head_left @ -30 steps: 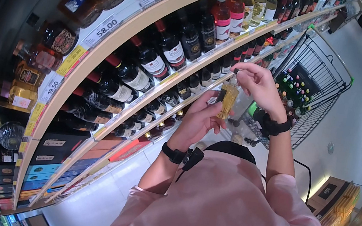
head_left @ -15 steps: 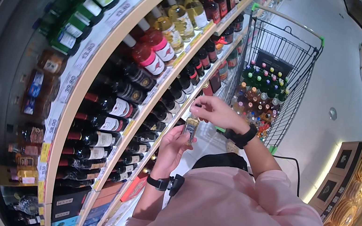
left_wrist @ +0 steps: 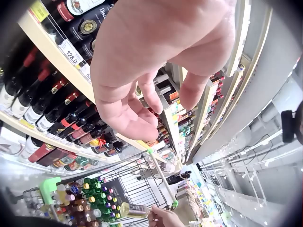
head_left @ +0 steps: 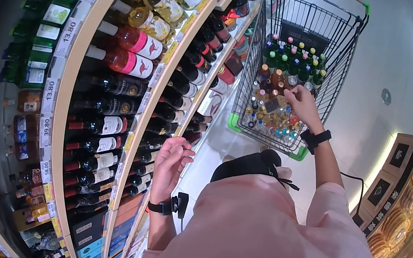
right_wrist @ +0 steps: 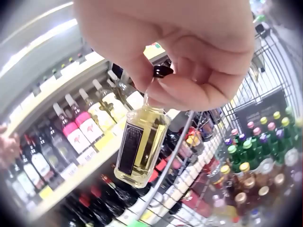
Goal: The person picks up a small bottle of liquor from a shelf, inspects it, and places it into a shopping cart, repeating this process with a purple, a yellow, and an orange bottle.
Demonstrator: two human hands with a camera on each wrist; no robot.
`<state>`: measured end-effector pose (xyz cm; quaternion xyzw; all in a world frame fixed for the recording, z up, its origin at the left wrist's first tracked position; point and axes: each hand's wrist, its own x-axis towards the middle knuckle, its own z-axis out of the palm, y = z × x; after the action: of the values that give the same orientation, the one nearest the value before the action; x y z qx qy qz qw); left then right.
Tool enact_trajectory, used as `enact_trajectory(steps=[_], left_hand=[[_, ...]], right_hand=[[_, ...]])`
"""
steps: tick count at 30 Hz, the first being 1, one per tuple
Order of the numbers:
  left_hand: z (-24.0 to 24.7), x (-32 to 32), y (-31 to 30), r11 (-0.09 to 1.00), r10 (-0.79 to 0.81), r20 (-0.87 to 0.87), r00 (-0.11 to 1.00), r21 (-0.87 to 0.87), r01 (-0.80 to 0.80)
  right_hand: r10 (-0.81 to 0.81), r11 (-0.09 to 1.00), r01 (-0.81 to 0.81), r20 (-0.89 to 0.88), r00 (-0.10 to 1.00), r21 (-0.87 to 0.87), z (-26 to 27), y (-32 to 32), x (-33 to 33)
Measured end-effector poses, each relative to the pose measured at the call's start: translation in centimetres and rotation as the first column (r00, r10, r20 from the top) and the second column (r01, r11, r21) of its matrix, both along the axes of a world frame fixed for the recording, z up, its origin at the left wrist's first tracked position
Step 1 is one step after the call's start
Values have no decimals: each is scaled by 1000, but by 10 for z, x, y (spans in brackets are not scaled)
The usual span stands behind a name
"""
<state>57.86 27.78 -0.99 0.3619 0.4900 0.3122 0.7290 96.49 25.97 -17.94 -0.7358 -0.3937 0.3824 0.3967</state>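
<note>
Yellow liquid in a small glass bottle: where is it right now?

It hangs from my right hand (right_wrist: pixel 189 52). My thumb and fingertips pinch the small bottle (right_wrist: pixel 141 144) by its dark cap, so it dangles upright, with a dark label turned toward the wrist view. Seen from the head view, that hand is over the near half of the cart (head_left: pixel 346 70), above what stands inside it.

Is it touching anything in there?

I cannot tell; from above my own hand hides most of it. The cart bottles (head_left: pixel 286 66) are packed close together with green, pink and yellow caps pointing up.

And your other hand?

My left hand (head_left: pixel 172 160) holds nothing. Its fingers are loosely bent and spread, and it sits just beside the front edge of the shelves (head_left: pixel 133 133), well apart from the cart.

What is on the shelf by it?

Dark wine bottles (head_left: pixel 109 127) lie in a row with their labels showing. Pink bottles (head_left: pixel 134 42) sit further along that row toward the cart. Price tags (head_left: pixel 53 88) run along the next shelf edge.
</note>
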Motion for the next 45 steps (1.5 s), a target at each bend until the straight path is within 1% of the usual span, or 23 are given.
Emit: enact_trajectory(steps=[1,4,7,11,16,19,20,21,23,24,27,30,36,39,40,43,45], left_hand=[[-2,3,-1,1000,12,7,1000,-18,-12],[-15,11,-13,996,40,7,999,-78,-40],[-31,16,-26,991,27,-1,1000,-131,-27],[-28,22,-31,988,53,-42,998,-143,-59],[-31,22,-32,983,96,-18,995,-152,-98],[-25,29,-32,983,113,-54,992,-141,-119],[-26,30,-32,981,126,-62,990,-138,-134],[-26,30,-33,978,146,-62,987,-142,-154],[-26,31,-32,972,180,-57,982,-144,-186],[-25,30,-33,971,183,-57,982,-146,-189],[-24,29,-31,970,198,-71,978,-132,-206],[-24,30,-30,962,221,-64,973,-147,-229],[-25,28,-31,956,230,-101,968,-164,-244],[-24,25,-32,951,249,-99,964,-162,-262],[-25,24,-32,948,259,-103,960,-164,-274],[-27,25,-35,935,288,-111,951,-181,-304],[-29,27,-36,928,300,-108,948,-197,-316]], right_hand=[[6,999,-1,113,994,-40,-6,-1,7],[200,976,-157,351,915,-148,-34,-7,14],[237,940,-124,347,907,-316,-63,-13,14],[261,912,-135,295,919,-387,-84,-21,12],[223,923,-113,271,936,-369,-96,-13,12],[138,953,-30,342,929,-302,-115,-6,8],[169,944,-60,321,932,-324,-128,-4,12],[198,936,-87,308,931,-340,-127,-1,12],[247,921,-132,287,926,-367,-114,5,17],[267,914,-134,318,910,-383,-110,6,16],[231,916,-110,284,931,-385,-115,8,18],[169,919,-53,267,949,-391,-116,10,15],[116,952,-33,260,959,-303,-134,24,13],[17,976,37,247,969,-213,-137,43,9],[-9,993,44,287,958,-114,-138,50,7],[-102,983,122,140,985,-135,-146,80,3],[-112,983,130,136,984,-133,-156,100,-1]])
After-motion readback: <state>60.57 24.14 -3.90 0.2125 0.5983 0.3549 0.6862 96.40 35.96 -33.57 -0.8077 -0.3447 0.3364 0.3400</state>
